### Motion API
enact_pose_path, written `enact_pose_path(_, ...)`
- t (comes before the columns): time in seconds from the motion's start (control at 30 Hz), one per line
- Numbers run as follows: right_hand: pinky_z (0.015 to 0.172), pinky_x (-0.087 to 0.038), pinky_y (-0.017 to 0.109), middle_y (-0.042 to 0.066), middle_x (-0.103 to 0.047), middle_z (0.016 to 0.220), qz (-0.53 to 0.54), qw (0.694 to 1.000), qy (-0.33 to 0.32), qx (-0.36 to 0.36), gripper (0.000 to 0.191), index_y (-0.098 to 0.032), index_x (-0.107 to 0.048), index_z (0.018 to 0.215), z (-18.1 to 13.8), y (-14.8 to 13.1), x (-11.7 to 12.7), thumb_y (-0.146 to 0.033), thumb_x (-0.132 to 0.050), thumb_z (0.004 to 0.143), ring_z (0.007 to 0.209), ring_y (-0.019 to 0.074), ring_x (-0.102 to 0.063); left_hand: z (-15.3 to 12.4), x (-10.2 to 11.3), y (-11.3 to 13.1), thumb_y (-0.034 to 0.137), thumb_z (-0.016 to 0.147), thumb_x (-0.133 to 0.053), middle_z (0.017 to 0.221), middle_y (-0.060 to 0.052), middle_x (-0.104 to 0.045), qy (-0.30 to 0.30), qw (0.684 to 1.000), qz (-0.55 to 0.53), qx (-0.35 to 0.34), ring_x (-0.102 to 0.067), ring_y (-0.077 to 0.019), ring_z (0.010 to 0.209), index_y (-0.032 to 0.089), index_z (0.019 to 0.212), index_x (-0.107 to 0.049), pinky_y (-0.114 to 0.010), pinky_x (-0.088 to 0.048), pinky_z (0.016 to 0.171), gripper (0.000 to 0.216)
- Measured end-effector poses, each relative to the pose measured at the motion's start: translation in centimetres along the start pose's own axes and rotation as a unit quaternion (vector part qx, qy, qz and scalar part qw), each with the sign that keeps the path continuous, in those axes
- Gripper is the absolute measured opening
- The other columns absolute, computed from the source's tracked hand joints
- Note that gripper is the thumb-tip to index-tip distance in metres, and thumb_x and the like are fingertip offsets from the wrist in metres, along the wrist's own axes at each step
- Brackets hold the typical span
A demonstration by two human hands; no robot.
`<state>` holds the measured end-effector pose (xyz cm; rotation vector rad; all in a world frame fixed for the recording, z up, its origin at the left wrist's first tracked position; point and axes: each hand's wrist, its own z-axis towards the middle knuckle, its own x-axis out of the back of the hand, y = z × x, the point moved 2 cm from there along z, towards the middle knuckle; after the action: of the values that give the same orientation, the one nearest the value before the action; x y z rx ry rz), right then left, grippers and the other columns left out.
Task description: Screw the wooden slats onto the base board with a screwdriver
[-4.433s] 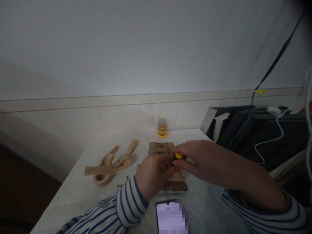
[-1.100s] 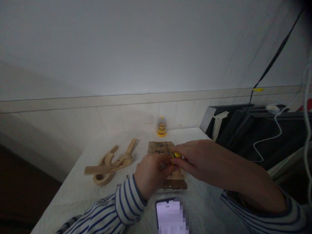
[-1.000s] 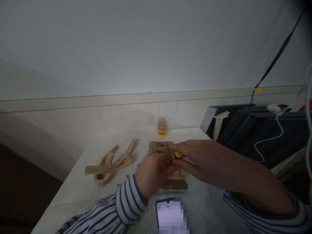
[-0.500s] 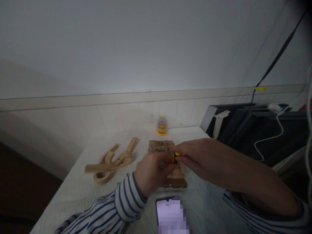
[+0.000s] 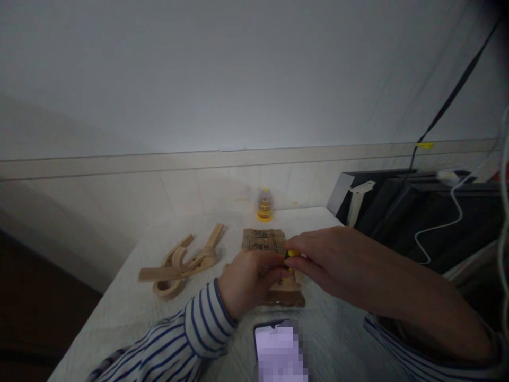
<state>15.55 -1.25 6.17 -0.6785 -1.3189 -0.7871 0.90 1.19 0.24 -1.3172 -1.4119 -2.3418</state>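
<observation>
Between my two hands, over the brown paper packet [image 5: 262,239], is a small yellow-and-black piece [image 5: 293,253] that looks like a screwdriver handle. The fingertips of my left hand [image 5: 252,278] pinch its dark left end. From the other side, the thumb and fingers of my right hand [image 5: 328,260] close on the yellow end. My fingers hide most of it. Under the hands, the packet's lower part is partly covered. Several curved and straight light wooden pieces [image 5: 178,270], some overlapping, lie to the left of my left hand.
A yellow-based clear container [image 5: 264,206] stands at the back by the wall. A phone [image 5: 278,345] with a lit screen lies on the white-covered table [image 5: 119,313] in front of me. Dark panels [image 5: 382,217] and a white cable [image 5: 457,207] are beyond the table's right side.
The yellow-and-black piece has turned slightly between my fingers, and its left end is more covered. My hands have shifted very little; the other things stay in place.
</observation>
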Motion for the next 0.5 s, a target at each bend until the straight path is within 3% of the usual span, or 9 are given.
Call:
enact_pose_path(0.23,0.052,-0.034,0.026,0.001,-0.059,0.064,-0.003,1.0,0.0,-0.004,0.017,-0.018,-0.053,0.074,0.05,0.16,-0.06,-0.026,-0.043,0.084,0.057,0.0133,-0.055,0.02,0.0,0.39,0.022,0.082,-0.05,0.079,-0.001,-0.067,0.004,1.0,-0.006,-0.003,-0.061,-0.0142,0.071,0.019,0.089,-0.065,-0.022,-0.043,0.062,0.016)
enact_pose_path(0.5,0.05,-0.033,0.025,0.001,-0.059,0.064,-0.018,1.0,0.008,-0.005,0.018,-0.018,-0.054,0.074,0.35,-0.06,-0.01,-0.027,-0.042,0.084,0.056,0.0133,-0.054,-0.23,-0.25,0.19,0.032,0.075,-0.059,0.082,-0.002,-0.068,0.094,0.993,0.062,0.036,-0.061,-0.0192,0.077,0.021,0.087,-0.065,-0.027,-0.044,0.065,0.017)
